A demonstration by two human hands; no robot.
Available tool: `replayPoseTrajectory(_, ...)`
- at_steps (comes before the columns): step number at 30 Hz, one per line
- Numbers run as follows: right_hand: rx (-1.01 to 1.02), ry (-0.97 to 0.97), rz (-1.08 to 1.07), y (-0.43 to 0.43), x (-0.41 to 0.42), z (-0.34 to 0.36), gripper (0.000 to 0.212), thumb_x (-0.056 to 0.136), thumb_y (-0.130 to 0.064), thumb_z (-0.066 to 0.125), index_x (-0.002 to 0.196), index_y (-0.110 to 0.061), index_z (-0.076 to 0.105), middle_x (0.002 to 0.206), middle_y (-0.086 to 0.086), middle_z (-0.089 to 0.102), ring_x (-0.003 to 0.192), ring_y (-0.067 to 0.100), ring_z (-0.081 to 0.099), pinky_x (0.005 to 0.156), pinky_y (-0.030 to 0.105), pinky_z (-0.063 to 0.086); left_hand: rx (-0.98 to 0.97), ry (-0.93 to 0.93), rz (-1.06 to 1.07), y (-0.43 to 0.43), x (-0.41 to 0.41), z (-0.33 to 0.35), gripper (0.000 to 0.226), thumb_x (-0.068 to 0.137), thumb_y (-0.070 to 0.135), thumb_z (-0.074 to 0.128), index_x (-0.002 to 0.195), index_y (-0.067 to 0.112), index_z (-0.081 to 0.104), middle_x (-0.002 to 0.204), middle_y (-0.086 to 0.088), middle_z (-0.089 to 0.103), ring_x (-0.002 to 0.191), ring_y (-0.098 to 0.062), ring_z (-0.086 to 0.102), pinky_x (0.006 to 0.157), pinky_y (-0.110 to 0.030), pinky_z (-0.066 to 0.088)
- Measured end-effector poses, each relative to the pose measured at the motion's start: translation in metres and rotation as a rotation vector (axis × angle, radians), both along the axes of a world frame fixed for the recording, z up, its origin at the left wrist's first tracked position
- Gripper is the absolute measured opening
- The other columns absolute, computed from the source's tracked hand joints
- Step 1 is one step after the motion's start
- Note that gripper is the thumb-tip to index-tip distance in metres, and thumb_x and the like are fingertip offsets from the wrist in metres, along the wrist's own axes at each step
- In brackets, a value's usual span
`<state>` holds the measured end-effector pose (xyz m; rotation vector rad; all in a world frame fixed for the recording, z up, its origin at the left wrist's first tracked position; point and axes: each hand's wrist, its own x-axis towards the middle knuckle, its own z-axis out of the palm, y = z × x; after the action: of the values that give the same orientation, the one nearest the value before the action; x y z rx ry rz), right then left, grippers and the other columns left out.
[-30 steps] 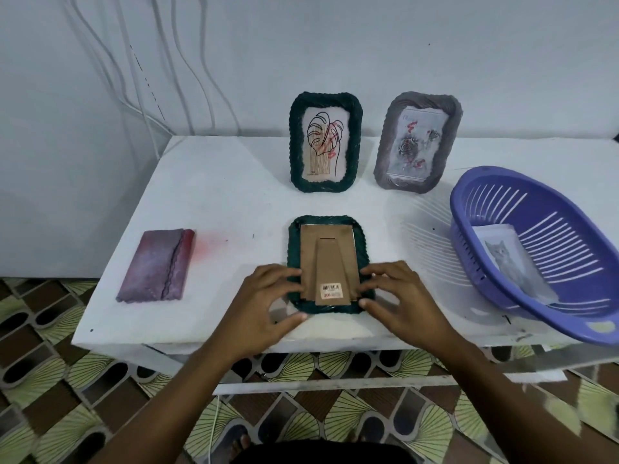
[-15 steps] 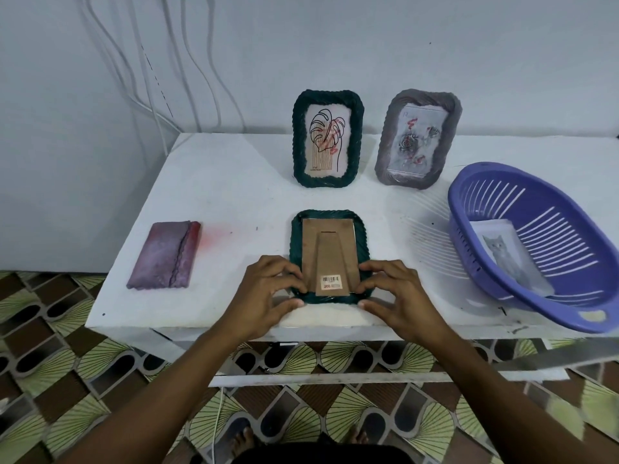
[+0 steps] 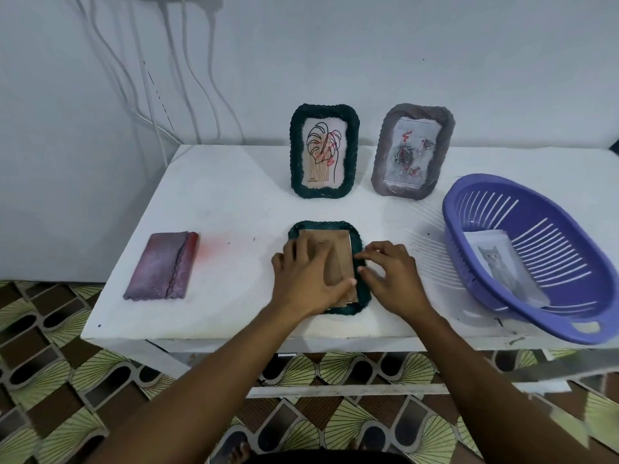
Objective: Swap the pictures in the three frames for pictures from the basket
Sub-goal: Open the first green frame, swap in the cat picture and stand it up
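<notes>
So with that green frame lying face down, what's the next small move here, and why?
Probably pry the cardboard backing up at its right edge. The left hand lies flat on it, the right hand has fingertips at that edge, and the backing sits in the face-down green frame.

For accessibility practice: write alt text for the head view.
The left hand presses the back of a face-down green frame; the right hand touches its edge. A leaf frame and grey frame stand behind; a purple basket holds a cat picture.
</notes>
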<state>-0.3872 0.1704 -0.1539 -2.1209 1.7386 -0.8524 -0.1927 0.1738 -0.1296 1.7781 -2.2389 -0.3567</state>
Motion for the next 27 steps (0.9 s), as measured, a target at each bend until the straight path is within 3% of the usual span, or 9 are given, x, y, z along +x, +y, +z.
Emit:
replayPoseTrajectory(2, -0.016, -0.029, 0.003, 0.003, -0.001, -0.002, 0.024, 0.087, -0.028, 0.064, 0.109, -0.026, 0.071, 0.115, -0.005, 0.063, 0.103, 0.019, 0.049, 0.085, 0.040, 0.042, -0.095, -0.060, 0.027, 0.004, -0.002, -0.008, 0.072, 0.075, 0.069, 0.047, 0.136, 0.032, 0.036, 0.147, -0.004, 0.025, 0.133, -0.030, 0.025, 0.104, -0.047, 0.023)
replayPoseTrajectory(8, -0.033, -0.044, 0.004, 0.003, -0.001, -0.002, 0.027, 0.084, -0.031, 0.062, 0.109, -0.027, 0.071, 0.114, -0.009, 0.065, 0.102, 0.017, 0.049, 0.083, 0.038, 0.042, -0.190, 0.135, 0.068, 0.012, 0.002, -0.005, 0.066, 0.078, 0.061, 0.046, 0.137, 0.032, 0.036, 0.153, 0.000, 0.025, 0.131, -0.024, 0.037, 0.108, -0.045, 0.022)
replayPoseTrajectory(12, -0.030, -0.040, 0.007, 0.002, -0.002, -0.003, 0.028, 0.084, -0.031, 0.063, 0.110, -0.027, 0.071, 0.115, -0.009, 0.066, 0.103, 0.018, 0.050, 0.084, 0.043, 0.046, -0.205, 0.317, 0.056, 0.016, 0.007, 0.002, 0.066, 0.079, 0.058, 0.047, 0.138, 0.029, 0.042, 0.150, 0.002, 0.031, 0.128, -0.019, 0.042, 0.108, -0.041, 0.031)
replayPoseTrajectory(19, -0.020, -0.033, 0.004, 0.001, -0.003, -0.004, 0.026, 0.085, -0.028, 0.066, 0.111, -0.028, 0.070, 0.115, -0.009, 0.065, 0.103, 0.018, 0.050, 0.084, 0.043, 0.046, -0.200, 0.470, 0.082, 0.015, 0.013, 0.015, 0.067, 0.078, 0.055, 0.054, 0.139, 0.031, 0.044, 0.145, 0.007, 0.035, 0.124, -0.016, 0.045, 0.097, -0.031, 0.048)
replayPoseTrajectory(23, -0.018, -0.044, -0.001, 0.003, -0.001, -0.004, 0.025, 0.084, -0.027, 0.068, 0.109, -0.029, 0.071, 0.115, -0.010, 0.065, 0.103, 0.018, 0.050, 0.085, 0.042, 0.045, -0.206, 0.446, 0.150, 0.005, 0.037, 0.026, 0.066, 0.077, 0.051, 0.057, 0.138, 0.030, 0.046, 0.144, 0.009, 0.037, 0.121, -0.013, 0.045, 0.094, -0.025, 0.041)
replayPoseTrajectory(27, -0.011, -0.061, -0.005, 0.003, -0.002, -0.003, 0.025, 0.084, -0.025, 0.069, 0.110, -0.027, 0.071, 0.116, -0.007, 0.066, 0.106, 0.019, 0.050, 0.088, 0.044, 0.045, -0.094, 0.374, 0.173, 0.001, 0.073, 0.016, 0.068, 0.076, 0.054, 0.054, 0.139, 0.030, 0.046, 0.146, 0.010, 0.038, 0.125, -0.016, 0.046, 0.099, -0.032, 0.042)
